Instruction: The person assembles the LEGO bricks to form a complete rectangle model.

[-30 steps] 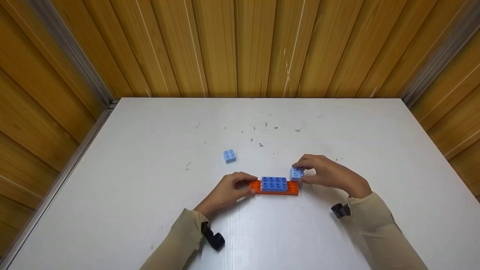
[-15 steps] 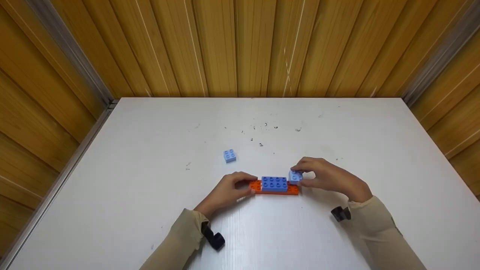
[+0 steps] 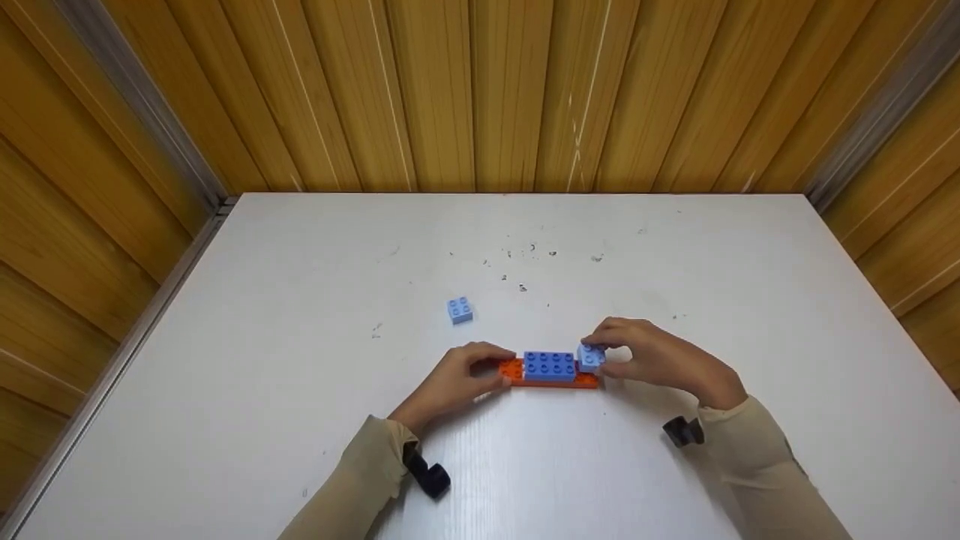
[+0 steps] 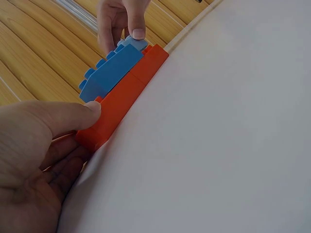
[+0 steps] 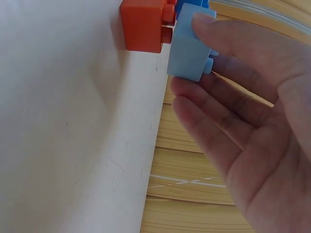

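Observation:
An orange brick base (image 3: pixel 555 385) lies lengthwise on the white table, and a seam crosses its side in the left wrist view. On its middle sits a blue eight-stud brick (image 3: pixel 550 366). My left hand (image 3: pixel 457 379) grips the base's left end, the thumb (image 4: pixel 92 110) against the near side. At the right end, my right hand (image 3: pixel 660 364) pinches a light blue four-stud brick (image 3: pixel 589 360) between thumb and fingers. In the right wrist view this brick (image 5: pixel 187 48) is at the orange studs and sticks out past the base; whether it touches them I cannot tell.
A second light blue four-stud brick (image 3: pixel 460 310) lies farther back, left of the base. The white table (image 3: pixel 337 270) has dark scuffs and ends at a wood-patterned wall (image 3: pixel 510 97). Sleeves with black wrist straps cover both forearms.
My right hand has brought the light blue brick nearer to me, from behind the base to over its right end. The left hand and the base have stayed put.

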A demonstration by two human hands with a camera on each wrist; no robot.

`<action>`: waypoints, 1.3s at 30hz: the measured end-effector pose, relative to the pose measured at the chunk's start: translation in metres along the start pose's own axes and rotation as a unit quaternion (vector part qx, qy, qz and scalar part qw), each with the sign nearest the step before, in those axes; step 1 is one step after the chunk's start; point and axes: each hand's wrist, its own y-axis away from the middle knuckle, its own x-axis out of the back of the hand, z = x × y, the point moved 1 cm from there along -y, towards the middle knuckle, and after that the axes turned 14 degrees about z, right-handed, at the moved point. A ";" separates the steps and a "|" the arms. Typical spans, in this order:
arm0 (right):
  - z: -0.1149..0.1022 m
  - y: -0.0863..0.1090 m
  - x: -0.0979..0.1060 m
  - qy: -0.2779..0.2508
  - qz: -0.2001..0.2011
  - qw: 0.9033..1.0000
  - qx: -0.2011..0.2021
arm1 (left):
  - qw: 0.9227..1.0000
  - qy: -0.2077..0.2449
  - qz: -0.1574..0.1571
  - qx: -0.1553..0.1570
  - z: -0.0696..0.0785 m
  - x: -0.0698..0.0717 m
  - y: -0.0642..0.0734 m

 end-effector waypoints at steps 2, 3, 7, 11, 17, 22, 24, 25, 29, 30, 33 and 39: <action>-0.001 0.000 0.001 -0.001 -0.001 1.000 0.001 | 1.000 -0.003 0.000 0.000 0.000 0.000 0.000; -0.001 0.001 0.001 -0.001 -0.001 1.000 0.002 | 1.000 -0.004 0.000 -0.002 0.000 0.000 0.000; -0.001 0.001 0.003 0.000 0.004 1.000 0.008 | 1.000 -0.008 -0.002 0.002 0.000 0.000 0.000; -0.001 0.002 0.003 0.001 0.016 1.000 0.025 | 1.000 -0.006 0.000 0.004 -0.002 0.000 0.000; -0.002 0.002 0.002 0.000 0.020 0.999 0.036 | 1.000 0.000 0.001 0.008 -0.001 0.000 0.000; -0.004 0.002 0.002 0.002 0.011 1.000 0.022 | 1.000 0.003 -0.003 0.018 0.000 0.000 -0.001; -0.005 0.002 0.002 0.004 0.005 1.000 0.017 | 1.000 0.003 -0.004 0.017 0.000 0.000 -0.001; -0.005 0.002 0.001 0.005 0.003 1.000 0.015 | 1.000 0.002 -0.004 0.019 0.000 0.000 -0.001; -0.006 0.001 0.000 0.010 -0.002 1.000 0.012 | 1.000 -0.004 -0.003 0.018 0.000 0.000 -0.001; -0.006 0.001 0.000 0.010 -0.004 1.000 0.012 | 1.000 -0.004 -0.003 0.020 0.000 0.000 -0.001; -0.006 0.001 -0.001 0.011 -0.007 1.000 0.013 | 1.000 -0.004 -0.003 0.015 0.000 0.000 -0.001; -0.007 0.001 -0.002 0.007 -0.005 1.000 0.018 | 1.000 0.002 -0.002 0.005 0.001 0.001 -0.001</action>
